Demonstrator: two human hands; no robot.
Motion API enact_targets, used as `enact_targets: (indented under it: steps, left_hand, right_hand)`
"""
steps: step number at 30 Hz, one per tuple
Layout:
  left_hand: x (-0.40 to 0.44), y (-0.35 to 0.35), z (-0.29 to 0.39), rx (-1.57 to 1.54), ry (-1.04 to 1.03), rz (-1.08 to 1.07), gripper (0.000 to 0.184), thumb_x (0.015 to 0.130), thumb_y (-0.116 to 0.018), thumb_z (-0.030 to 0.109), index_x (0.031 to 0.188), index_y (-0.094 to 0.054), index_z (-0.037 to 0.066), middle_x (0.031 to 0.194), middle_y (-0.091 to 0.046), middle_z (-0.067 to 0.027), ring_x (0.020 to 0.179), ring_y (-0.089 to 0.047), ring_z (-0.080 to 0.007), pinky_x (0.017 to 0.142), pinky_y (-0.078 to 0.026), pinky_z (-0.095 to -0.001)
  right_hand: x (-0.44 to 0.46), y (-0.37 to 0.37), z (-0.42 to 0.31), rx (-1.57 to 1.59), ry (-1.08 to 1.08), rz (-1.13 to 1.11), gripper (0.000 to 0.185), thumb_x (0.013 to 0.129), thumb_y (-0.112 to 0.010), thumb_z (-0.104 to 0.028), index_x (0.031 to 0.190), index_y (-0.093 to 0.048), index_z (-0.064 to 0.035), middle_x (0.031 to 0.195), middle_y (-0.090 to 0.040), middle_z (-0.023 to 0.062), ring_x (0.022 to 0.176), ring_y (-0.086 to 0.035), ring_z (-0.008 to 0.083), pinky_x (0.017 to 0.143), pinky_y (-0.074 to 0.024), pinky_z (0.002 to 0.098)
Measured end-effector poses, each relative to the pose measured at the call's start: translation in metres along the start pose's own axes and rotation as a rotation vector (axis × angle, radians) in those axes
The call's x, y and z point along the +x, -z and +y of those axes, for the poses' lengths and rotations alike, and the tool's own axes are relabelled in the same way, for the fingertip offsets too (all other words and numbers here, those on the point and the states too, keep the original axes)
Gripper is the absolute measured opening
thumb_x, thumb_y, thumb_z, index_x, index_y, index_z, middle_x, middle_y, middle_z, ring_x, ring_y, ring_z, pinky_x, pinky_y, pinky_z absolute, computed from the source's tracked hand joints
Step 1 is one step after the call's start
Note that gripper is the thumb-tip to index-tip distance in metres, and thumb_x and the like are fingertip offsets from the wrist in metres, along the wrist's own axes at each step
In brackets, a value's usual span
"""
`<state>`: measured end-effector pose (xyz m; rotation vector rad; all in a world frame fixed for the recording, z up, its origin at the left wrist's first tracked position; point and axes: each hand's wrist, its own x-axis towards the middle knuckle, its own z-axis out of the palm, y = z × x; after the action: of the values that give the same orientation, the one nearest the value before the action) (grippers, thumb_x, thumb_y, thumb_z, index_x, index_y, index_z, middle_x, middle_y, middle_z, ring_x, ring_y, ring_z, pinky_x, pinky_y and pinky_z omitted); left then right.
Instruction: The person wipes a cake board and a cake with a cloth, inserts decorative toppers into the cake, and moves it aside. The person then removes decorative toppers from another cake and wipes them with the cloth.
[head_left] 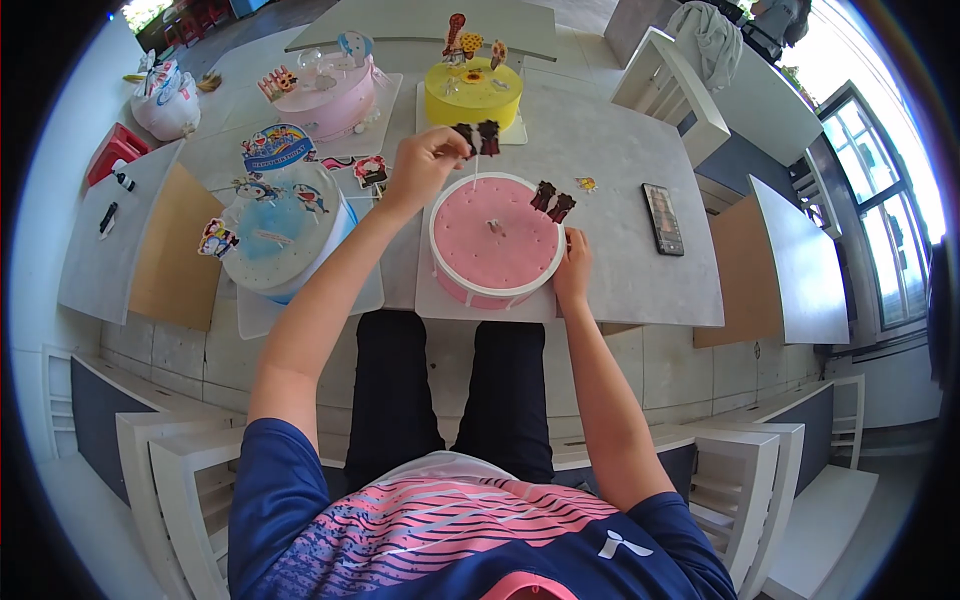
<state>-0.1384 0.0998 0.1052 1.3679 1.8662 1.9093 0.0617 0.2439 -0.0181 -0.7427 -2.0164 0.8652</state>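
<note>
Head view: from my end, I see the left hand (428, 165) pinching a dark topper (488, 138) over the far edge of the pink cake (495, 255), probably held upright to keep it level. Right hand (574, 264) sits at the cake's right side, maybe steadying; can't tell its grip.

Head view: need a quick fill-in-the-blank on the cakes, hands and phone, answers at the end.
1. The left hand holds a dark topper over the front cake, whose top is ____.
2. The back cake, directly behind that one, is coloured ____.
3. The phone lies on the table to the ____ of the right hand.
4. The blue sign reads HAPPY ____.

Missing words: pink; yellow; right; BIRTHDAY.
</note>
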Motion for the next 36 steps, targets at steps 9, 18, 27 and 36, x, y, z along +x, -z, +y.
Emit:
enact_targets:
  steps: [9, 18, 27, 36]
  left_hand:
    - [-0.017, -0.001, 0.029, 0.302, -0.202, -0.191, 0.012, 0.074, -0.054, -0.006, 0.081, -0.06, 0.001, 0.079, -0.061, -0.0067, 0.069, -0.059, -0.0149, 0.062, -0.046, -0.0234]
    - [-0.024, -0.002, 0.032, 0.32, -0.198, -0.248, 0.012, 0.074, -0.055, -0.005, 0.083, -0.061, 0.002, 0.082, -0.063, -0.0079, 0.072, -0.06, -0.0165, 0.064, -0.047, -0.0256]
    - [0.0, 0.01, 0.005, 0.431, -0.229, 0.041, 0.008, 0.078, -0.057, 0.004, 0.085, -0.061, 0.005, 0.079, -0.064, -0.0072, 0.064, -0.061, -0.0151, 0.058, -0.046, -0.0245]
    - [0.005, 0.012, -0.009, 0.473, -0.205, 0.062, 0.008, 0.078, -0.056, 0.004, 0.085, -0.061, 0.005, 0.08, -0.064, -0.0073, 0.066, -0.061, -0.0155, 0.058, -0.046, -0.0248]
  right_hand:
    - [0.0, 0.0, -0.001, 0.031, -0.002, 0.0, 0.016, 0.084, -0.044, -0.011, 0.086, -0.054, 0.002, 0.086, -0.053, 0.0162, 0.075, -0.052, 0.0315, 0.065, -0.0416, 0.0359]
    - [0.0, 0.001, -0.001, -0.001, 0.005, -0.01, 0.017, 0.084, -0.045, -0.012, 0.086, -0.054, 0.0022, 0.086, -0.053, 0.0162, 0.075, -0.053, 0.0312, 0.064, -0.0421, 0.0357]
    - [0.0, 0.001, 0.0, -0.007, 0.007, -0.003, 0.017, 0.084, -0.045, -0.012, 0.087, -0.054, 0.0019, 0.086, -0.054, 0.0163, 0.077, -0.052, 0.0321, 0.067, -0.0412, 0.0364]
    - [0.0, 0.002, -0.003, 0.026, -0.035, -0.024, 0.016, 0.084, -0.045, -0.011, 0.087, -0.054, 0.002, 0.085, -0.053, 0.0156, 0.075, -0.052, 0.0308, 0.065, -0.0413, 0.0352]
